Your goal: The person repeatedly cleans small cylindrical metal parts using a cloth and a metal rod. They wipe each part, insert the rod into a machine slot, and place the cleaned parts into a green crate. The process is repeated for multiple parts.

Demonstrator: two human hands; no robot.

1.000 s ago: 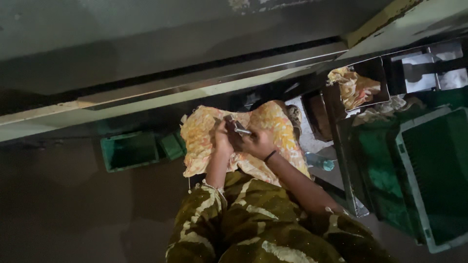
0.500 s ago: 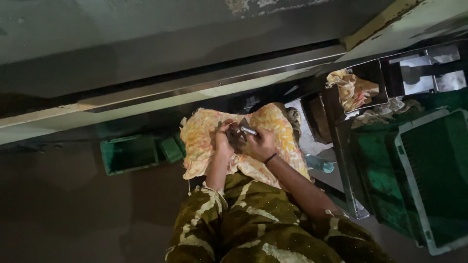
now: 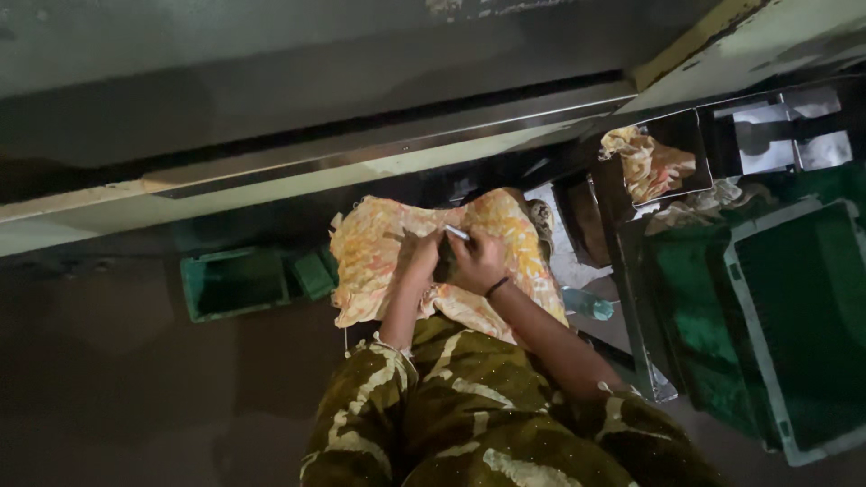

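Observation:
An orange and yellow patterned cloth [image 3: 379, 261] lies spread in front of me, and both hands meet over its middle. My left hand [image 3: 417, 257] presses on a small dark object at the centre of the cloth. My right hand [image 3: 478, 263], with a dark band at the wrist, holds a thin pale stick-like tool [image 3: 457, 233] whose tip points at that dark object. The object itself is mostly hidden by my fingers. My olive patterned sleeves fill the bottom of the view.
A green crate [image 3: 230, 284] and a small green box [image 3: 314, 275] sit left of the cloth. At right stand a large green crate [image 3: 798, 325], a metal bin [image 3: 699, 149] holding another patterned cloth [image 3: 642, 164], and a clear bottle [image 3: 588, 304]. A long pale beam [image 3: 271, 185] runs across above.
My right hand has shifted the thin tool slightly to the right over the dark object. My left hand stays on the cloth.

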